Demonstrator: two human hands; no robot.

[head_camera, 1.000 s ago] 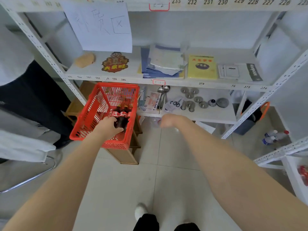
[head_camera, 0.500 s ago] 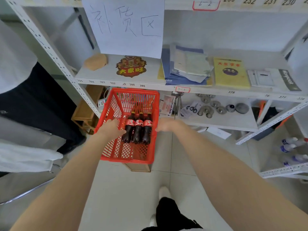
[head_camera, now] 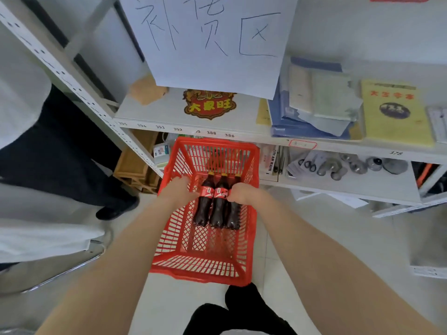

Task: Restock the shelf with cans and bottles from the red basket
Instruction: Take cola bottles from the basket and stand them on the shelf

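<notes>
The red plastic lattice basket [head_camera: 205,278] sits just in front of the shelving; three dark plastic cola bottles [head_camera: 219,209] with red labels lie side by side on its bottom, toward the far end; no cans show. The left hand [head_camera: 177,192] touches the left bottle's label, its grip hidden, so I cannot tell whether it is closed; the right hand [head_camera: 242,193] curls its fingers on the right bottle. Beyond, the white metal shelf [head_camera: 169,112] carries papers, booklets and a red-gold badge, but no drinks; restocking looks barely begun, with all three bottles left to move.
</notes>
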